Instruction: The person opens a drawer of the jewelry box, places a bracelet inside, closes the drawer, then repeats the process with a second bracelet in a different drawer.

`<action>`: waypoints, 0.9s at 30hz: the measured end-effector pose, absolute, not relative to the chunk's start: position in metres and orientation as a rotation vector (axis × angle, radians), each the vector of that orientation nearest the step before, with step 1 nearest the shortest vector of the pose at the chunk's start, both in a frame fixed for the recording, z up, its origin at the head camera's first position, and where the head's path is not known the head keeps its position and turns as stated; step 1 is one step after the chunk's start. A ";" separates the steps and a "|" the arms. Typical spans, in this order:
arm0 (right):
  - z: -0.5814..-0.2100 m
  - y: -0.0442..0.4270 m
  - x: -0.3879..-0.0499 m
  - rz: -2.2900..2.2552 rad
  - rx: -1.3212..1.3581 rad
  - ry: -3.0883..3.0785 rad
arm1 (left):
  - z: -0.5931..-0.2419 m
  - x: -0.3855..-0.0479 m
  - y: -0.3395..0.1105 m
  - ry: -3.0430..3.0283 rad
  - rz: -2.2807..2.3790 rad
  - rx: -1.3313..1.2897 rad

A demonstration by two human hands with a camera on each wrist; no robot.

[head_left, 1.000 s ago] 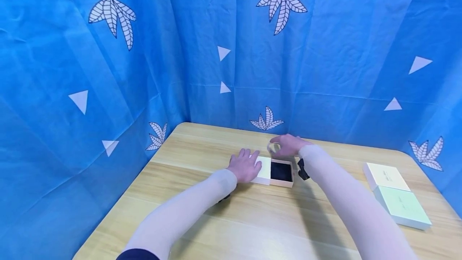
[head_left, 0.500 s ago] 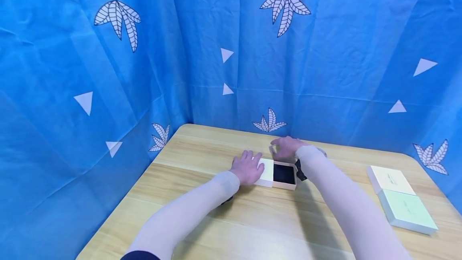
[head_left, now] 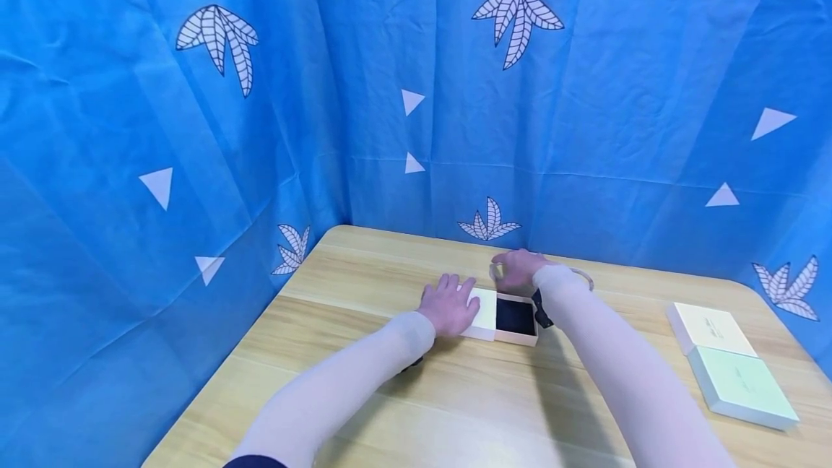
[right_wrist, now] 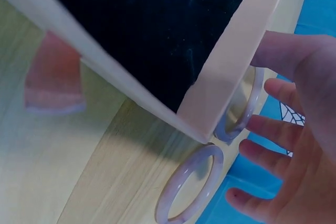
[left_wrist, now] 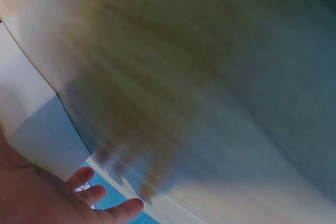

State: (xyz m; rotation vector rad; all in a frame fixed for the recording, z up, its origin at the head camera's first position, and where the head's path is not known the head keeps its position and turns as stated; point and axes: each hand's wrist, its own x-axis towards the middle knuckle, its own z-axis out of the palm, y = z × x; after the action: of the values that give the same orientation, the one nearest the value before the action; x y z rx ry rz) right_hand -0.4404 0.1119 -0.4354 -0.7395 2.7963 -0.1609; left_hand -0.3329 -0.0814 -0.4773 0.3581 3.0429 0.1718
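Note:
My left hand (head_left: 448, 307) rests spread on the white sleeve (head_left: 484, 315) of a slide-out box; in the left wrist view the hand (left_wrist: 42, 195) lies along a pale box side (left_wrist: 44, 137), its fingers loosely extended. Out of the sleeve's right end sticks a pale pink drawer (head_left: 516, 339) with black lining. Behind it, my right hand (head_left: 518, 269) pinches a translucent bangle (head_left: 493, 272). The right wrist view has this bangle (right_wrist: 256, 94) upright beside the drawer's edge (right_wrist: 236, 56), between thumb and fingers of the hand (right_wrist: 299, 156); exact contact is partly hidden.
A second bangle (head_left: 588, 278) lies behind the right forearm, seen also as a pale ring (right_wrist: 172, 183) near the drawer's corner. Cream (head_left: 711, 328) and mint-green (head_left: 744, 386) boxes sit at the table's right. A blurred reddish piece (right_wrist: 55, 77) shows beside the drawer. Blue curtain (head_left: 390, 186) borders the table.
The head view has shifted slightly. My right hand has stayed behind the drawer with the bangle, its wrist a little lower, and the second bangle has come into sight past the sleeve.

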 end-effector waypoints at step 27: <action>-0.436 0.107 -0.438 -0.128 -0.738 2.852 | -0.478 -0.333 -0.080 3.049 0.182 0.340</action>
State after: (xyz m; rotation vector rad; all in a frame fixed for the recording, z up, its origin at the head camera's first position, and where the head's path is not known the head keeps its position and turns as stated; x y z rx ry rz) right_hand -0.4377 0.1067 -0.4359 -0.7383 2.8519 -0.1280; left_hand -0.3325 -0.0797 -0.4778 0.3397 3.0486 0.1824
